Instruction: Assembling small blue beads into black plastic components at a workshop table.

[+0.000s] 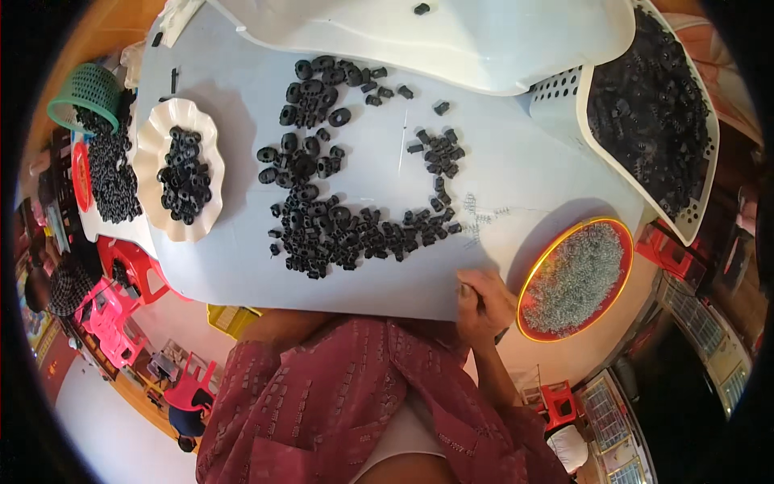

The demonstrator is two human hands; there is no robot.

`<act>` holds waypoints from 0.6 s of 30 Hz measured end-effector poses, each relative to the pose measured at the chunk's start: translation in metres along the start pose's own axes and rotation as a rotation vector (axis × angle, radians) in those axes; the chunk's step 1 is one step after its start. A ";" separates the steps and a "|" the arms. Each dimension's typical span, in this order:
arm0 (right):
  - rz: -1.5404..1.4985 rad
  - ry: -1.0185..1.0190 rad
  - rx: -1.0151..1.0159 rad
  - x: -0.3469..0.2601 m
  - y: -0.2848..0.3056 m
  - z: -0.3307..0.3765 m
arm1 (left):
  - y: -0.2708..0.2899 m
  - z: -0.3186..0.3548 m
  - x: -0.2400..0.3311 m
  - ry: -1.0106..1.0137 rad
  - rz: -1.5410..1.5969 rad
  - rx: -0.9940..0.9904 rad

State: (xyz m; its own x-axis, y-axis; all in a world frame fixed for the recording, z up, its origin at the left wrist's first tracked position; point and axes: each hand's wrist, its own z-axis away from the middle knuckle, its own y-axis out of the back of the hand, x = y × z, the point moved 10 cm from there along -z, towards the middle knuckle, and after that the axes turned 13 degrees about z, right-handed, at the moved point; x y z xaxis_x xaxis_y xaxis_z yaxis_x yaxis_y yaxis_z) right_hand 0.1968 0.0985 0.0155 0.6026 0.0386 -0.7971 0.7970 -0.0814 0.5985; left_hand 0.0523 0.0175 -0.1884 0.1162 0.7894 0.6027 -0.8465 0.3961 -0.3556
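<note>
A right hand is resting at the bench edge, fingers curled together, beside a red tray of small metal springs, black rubber rings lying just beyond.

Rubber rings left of spring tray

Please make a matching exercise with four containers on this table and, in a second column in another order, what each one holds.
1. red round tray
2. white scalloped plate
3. green basket
4. white perforated bin

a. large heap of black parts
b. small silver metal pieces
c. black ring-shaped parts
d. black parts spilling out at the table's left edge

Pairs: 1-b, 2-c, 3-d, 4-a
</note>
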 end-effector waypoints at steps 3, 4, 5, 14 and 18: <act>-0.013 -0.003 0.019 0.001 -0.002 0.001 | 0.007 0.000 -0.008 0.004 0.005 -0.026; -0.034 -0.031 0.002 0.003 -0.002 0.002 | 0.008 -0.001 -0.011 0.002 0.006 -0.034; -0.032 -0.024 0.008 0.003 -0.001 0.003 | 0.009 -0.002 -0.013 0.000 0.007 -0.042; -0.027 0.087 0.024 -0.010 -0.004 0.001 | 0.009 -0.005 -0.038 -0.035 -0.011 -0.118; 0.008 0.111 -0.025 -0.015 -0.011 -0.002 | 0.003 0.007 -0.045 -0.037 -0.047 -0.178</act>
State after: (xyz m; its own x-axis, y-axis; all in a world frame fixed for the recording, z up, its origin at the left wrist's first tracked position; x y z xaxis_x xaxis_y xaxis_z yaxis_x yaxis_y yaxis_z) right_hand 0.1788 0.1013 0.0206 0.6090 0.1482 -0.7792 0.7919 -0.0570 0.6080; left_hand 0.0412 -0.0199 -0.2112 0.1313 0.7513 0.6467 -0.7351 0.5115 -0.4450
